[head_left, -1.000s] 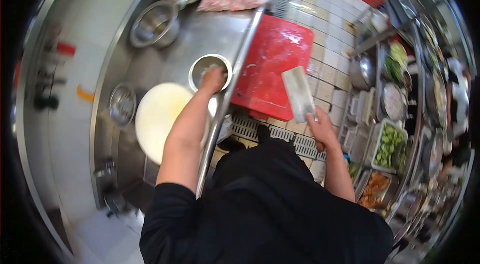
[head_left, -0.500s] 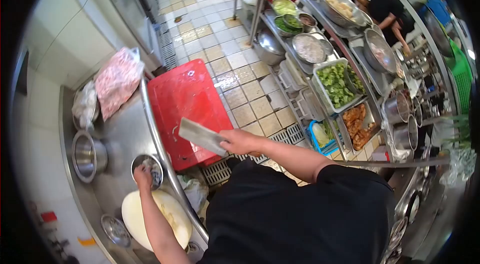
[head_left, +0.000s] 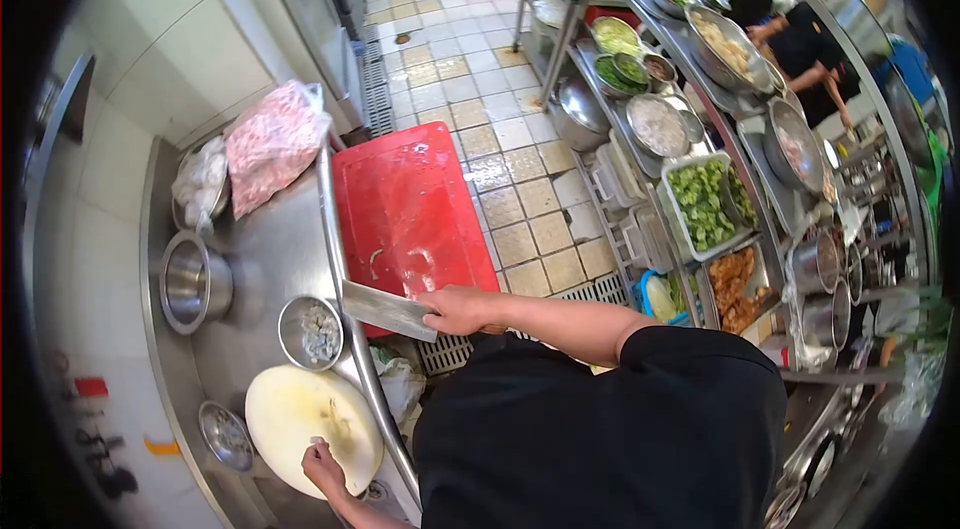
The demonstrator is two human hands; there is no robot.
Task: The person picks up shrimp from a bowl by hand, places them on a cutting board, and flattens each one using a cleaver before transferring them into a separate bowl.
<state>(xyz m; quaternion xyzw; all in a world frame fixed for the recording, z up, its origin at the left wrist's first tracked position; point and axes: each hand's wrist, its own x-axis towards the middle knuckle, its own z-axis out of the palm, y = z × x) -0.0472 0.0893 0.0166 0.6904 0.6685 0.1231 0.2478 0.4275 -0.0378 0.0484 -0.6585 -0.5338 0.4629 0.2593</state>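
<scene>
In my right hand (head_left: 462, 311) is a cleaver (head_left: 388, 309), its broad blade held out level past the metal edge of the counter. My left hand (head_left: 324, 469) pinches a small pale piece, which looks like raw shrimp (head_left: 318, 443), over the round white cutting board (head_left: 290, 409). Yellowish stains and a few scraps mark the board's right half. Just beyond the board stands a steel bowl (head_left: 283, 331) with greyish pieces that look like peeled shrimp. A smaller metal bowl (head_left: 222, 434) with a little something in it sits left of the board.
An empty steel bowl (head_left: 190, 284) and a bag of pink meat (head_left: 275, 149) occupy the counter's far part. The red cooler lid (head_left: 405, 209) adjoins the counter. Shelving on the right holds broccoli (head_left: 698, 204) and browned meat (head_left: 732, 289). Other people (head_left: 810, 54) stand behind it.
My left hand has come out of the shrimp bowl and back over the cutting board with a small piece. The cleaver has shifted toward the counter, and the view has turned slightly.
</scene>
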